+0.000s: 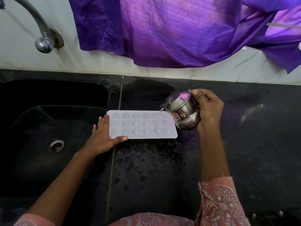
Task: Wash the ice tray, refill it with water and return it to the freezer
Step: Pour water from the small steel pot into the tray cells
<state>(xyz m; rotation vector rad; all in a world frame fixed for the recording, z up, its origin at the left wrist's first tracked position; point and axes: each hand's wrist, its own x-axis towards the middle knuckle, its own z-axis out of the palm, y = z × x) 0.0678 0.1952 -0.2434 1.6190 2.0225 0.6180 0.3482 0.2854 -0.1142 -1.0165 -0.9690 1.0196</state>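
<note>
Now my left hand (104, 136) lies flat, fingers straight, against the left end of the ice tray (141, 124), which sits on the black counter (146, 160) by the sink (48, 128). My right hand (210, 108) grips a steel pot (184, 111), tipped over the tray's right end.

We see dim light glowing through the hanging purple cloth (179, 30), violet glints on the small round steel pot (185, 111) and wet black stone surface (146, 168), black sink basin (24, 121) lost in shadow, edges bowed.
</note>
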